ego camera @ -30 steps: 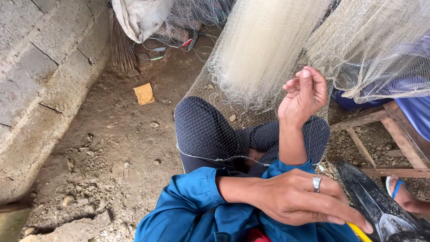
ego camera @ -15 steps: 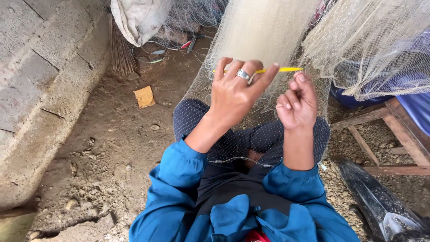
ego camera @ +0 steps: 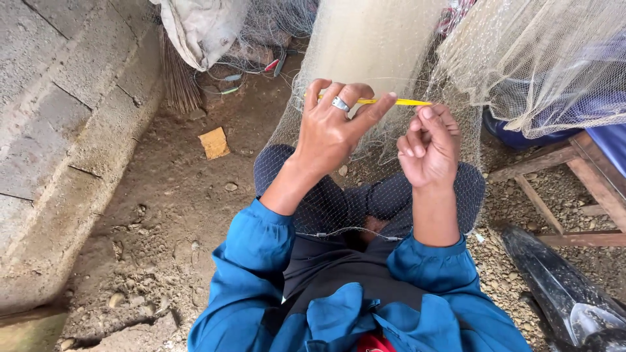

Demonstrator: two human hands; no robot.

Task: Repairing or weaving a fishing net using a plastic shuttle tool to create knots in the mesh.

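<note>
A bare dirt floor [ego camera: 163, 215] is bounded at left by a concrete block wall [ego camera: 59, 117]. One fishing net [ego camera: 372, 45] is hung across the upper frame and draped over the knees. One yellow netting needle [ego camera: 398, 102], upper centre, is clamped in the left hand [ego camera: 332, 127]. The right hand [ego camera: 430, 146] is closed, pinching net mesh beside the needle tip.

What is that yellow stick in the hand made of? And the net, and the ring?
The yellow stick, held in the left hand, looks like smooth plastic: bright, even colour, thin and flat. The net seems to be fine, pale nylon-like thread: see-through and slightly shiny. The ring looks like silvery metal, since it glints.
</note>
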